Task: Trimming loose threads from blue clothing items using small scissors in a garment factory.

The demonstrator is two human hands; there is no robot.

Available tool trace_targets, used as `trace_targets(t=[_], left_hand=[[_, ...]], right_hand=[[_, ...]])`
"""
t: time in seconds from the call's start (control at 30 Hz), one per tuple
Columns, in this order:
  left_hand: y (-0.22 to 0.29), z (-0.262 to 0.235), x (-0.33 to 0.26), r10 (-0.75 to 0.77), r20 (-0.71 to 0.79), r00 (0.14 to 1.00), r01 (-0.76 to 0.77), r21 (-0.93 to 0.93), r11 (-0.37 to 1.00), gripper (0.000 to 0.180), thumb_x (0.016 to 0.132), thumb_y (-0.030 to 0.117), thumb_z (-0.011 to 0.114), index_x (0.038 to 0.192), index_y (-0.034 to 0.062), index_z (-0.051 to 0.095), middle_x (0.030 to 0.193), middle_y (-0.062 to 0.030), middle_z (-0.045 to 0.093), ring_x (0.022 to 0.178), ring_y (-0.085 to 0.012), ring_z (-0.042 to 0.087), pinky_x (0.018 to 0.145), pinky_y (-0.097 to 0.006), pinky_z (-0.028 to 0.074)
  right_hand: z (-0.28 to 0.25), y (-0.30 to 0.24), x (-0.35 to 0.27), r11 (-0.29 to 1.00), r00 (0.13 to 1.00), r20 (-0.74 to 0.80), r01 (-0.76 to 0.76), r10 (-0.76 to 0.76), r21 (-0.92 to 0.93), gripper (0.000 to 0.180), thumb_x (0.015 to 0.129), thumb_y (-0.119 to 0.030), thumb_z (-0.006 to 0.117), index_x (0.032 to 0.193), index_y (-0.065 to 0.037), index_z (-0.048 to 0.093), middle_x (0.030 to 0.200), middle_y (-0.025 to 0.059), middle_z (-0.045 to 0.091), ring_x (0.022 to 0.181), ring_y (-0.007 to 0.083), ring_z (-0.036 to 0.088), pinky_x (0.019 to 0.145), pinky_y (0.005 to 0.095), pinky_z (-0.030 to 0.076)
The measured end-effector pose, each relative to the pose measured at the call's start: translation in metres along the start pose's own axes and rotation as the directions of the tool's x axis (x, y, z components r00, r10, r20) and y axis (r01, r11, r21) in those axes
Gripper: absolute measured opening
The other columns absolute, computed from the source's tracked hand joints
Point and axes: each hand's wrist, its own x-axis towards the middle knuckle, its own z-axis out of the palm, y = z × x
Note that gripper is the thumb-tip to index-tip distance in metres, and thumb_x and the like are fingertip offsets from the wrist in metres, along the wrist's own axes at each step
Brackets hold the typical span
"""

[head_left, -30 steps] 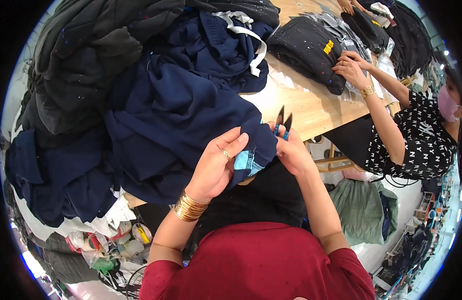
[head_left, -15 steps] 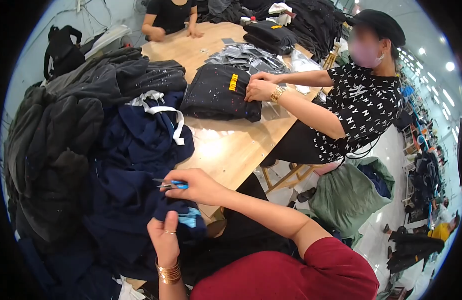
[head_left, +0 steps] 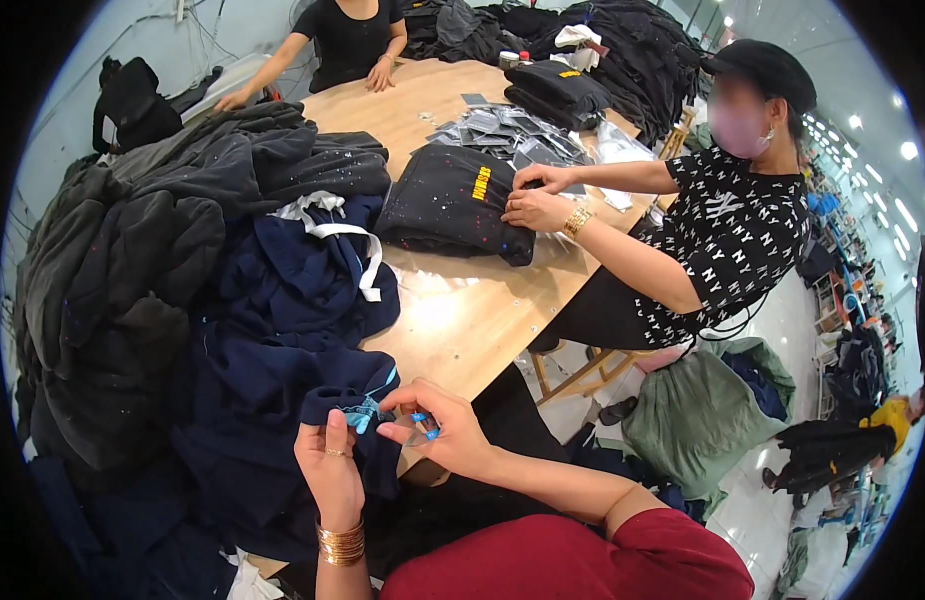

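My left hand (head_left: 329,468) pinches the edge of a navy garment (head_left: 247,385), thumb uppermost. A light blue patch (head_left: 360,414), perhaps stitching or print, shows on the fabric beside that thumb. My right hand (head_left: 450,432) keeps thread snips with blue handles (head_left: 423,426) curled in its palm, the blades mostly hidden. Its thumb and forefinger reach to the cloth just right of the patch; whether they grip a thread is too small to tell. The rest of the navy garment spreads over the pile to the left, with a white strip (head_left: 368,262) lying on its upper part.
Dark grey garments (head_left: 102,300) are heaped at the left. Across the wooden table (head_left: 452,310), a co-worker handles a folded black garment (head_left: 447,205) near plastic-wrapped pieces (head_left: 512,130). Another person stands at the far edge. A green sack (head_left: 682,410) sits on the floor, right.
My right hand has come down and right to the fabric by my left hand, the snips turning into its palm. The garment's edge is lifted. The far person's arm now stretches toward the grey heap.
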Motion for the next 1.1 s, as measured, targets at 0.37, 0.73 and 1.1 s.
trace_targets(t=[0.37,0.73,1.1], left_hand=[[0.012,0.006,0.005,-0.203,0.069,0.977,0.206,-0.037,0.978,0.020,0.089,0.014,0.057,0.105,0.0026,0.056,0.095,-0.0013,0.060,0.084,-0.0083,0.057,0.072,-0.023,0.048],[0.018,-0.012,0.001,-0.260,0.109,0.960,0.273,-0.142,0.951,0.015,0.086,0.008,0.059,0.099,0.0006,0.055,0.093,-0.0072,0.064,0.081,-0.0124,0.062,0.070,-0.026,0.052],[0.020,-0.008,-0.001,-0.243,0.144,0.959,0.261,-0.123,0.957,0.028,0.075,-0.007,0.066,0.100,-0.0007,0.054,0.094,-0.0067,0.061,0.087,-0.0117,0.058,0.082,-0.026,0.047]], right_hand=[[-0.017,-0.003,0.009,0.954,0.990,0.119,0.110,-0.079,-0.279,0.013,0.072,-0.002,0.069,0.081,-0.006,0.061,0.072,0.0020,0.054,0.057,0.0070,0.051,0.048,0.0206,0.038],[-0.007,-0.012,0.008,0.971,0.995,0.098,0.010,0.014,-0.237,0.015,0.067,-0.001,0.071,0.076,-0.005,0.059,0.062,-0.0007,0.042,0.053,0.0069,0.037,0.049,0.0212,0.028],[-0.024,-0.016,0.003,0.925,0.979,0.151,-0.072,0.137,-0.372,0.040,0.070,-0.022,0.074,0.105,-0.012,0.056,0.074,-0.0014,0.054,0.067,0.0129,0.046,0.062,0.0255,0.037]])
